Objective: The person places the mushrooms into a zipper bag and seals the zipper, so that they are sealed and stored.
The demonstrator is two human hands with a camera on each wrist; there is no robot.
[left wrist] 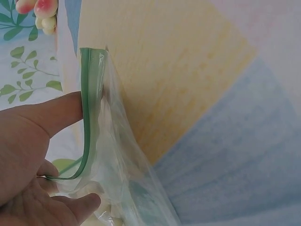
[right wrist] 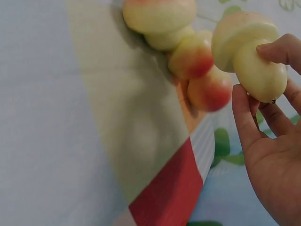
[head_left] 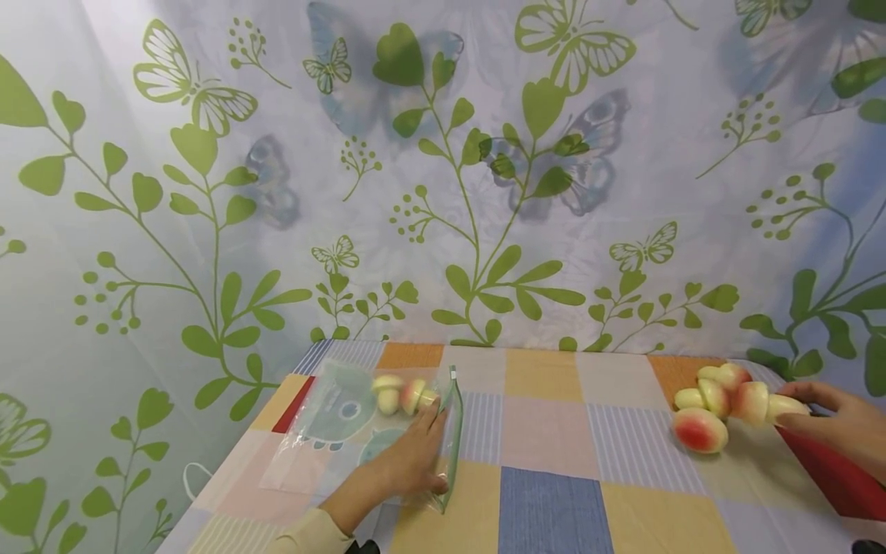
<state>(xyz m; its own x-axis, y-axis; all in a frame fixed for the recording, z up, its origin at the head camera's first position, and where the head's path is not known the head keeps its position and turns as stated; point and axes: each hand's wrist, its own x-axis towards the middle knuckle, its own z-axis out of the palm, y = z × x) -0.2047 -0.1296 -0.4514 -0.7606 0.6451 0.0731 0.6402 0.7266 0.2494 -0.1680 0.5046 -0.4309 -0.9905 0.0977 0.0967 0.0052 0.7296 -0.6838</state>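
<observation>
Checked tablecloth covering the table, backed by a pale curtain printed with green leaves and butterflies. At the cloth's left end the left hand pinches the green zip edge of a clear bag holding two toy mushrooms. At its right end the right hand pinches one toy mushroom by the stem, beside a loose pile of mushrooms lying on the cloth

no readable text, labels, numbers or signs anywhere
</observation>
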